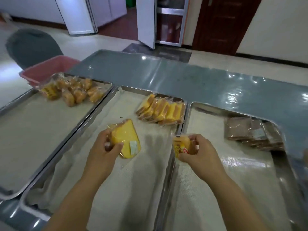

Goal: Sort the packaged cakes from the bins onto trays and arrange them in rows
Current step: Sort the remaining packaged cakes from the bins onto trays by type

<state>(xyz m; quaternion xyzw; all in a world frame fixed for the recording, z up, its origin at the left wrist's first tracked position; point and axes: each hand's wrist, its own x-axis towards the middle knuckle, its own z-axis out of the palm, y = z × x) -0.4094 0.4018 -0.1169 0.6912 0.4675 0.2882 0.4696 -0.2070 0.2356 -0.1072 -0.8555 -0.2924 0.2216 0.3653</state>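
Left hand [106,147]: fingers and thumb curled round a yellow slice cake [126,139] in clear wrap, held over the cloth-lined middle tray [133,180]. The slice's long axis runs roughly 12 to 6 o'clock, with a white sticker facing up.

Right hand [200,150]: gripping a small round cake [181,145] in a yellow-printed wrapper, above the seam where the middle tray meets the right tray [208,189].

Governing relation: the row of yellow slices [162,110] lies at about 1 o'clock from the left hand, in the far right corner of the same tray. The row runs roughly 9 to 3 o'clock, its slices overlapping on edge. The left hand is the nearer; judged, the slice needs turning onto its edge to join the near end of the row.

The round cakes [73,90] matching the right hand's packet sit on the left tray [41,130], at about 10 o'clock and well apart from that hand. That placement would call for a reach across the middle tray.

Brown cakes [250,132] are stacked at the far side of the right tray.

Surface: all three trays rest on a glossy blue-grey table [183,77]. A pink bin [50,67] stands beyond the left tray, a grey chair [31,45] behind it. The room has pale flooring, white doors and a dark red door.
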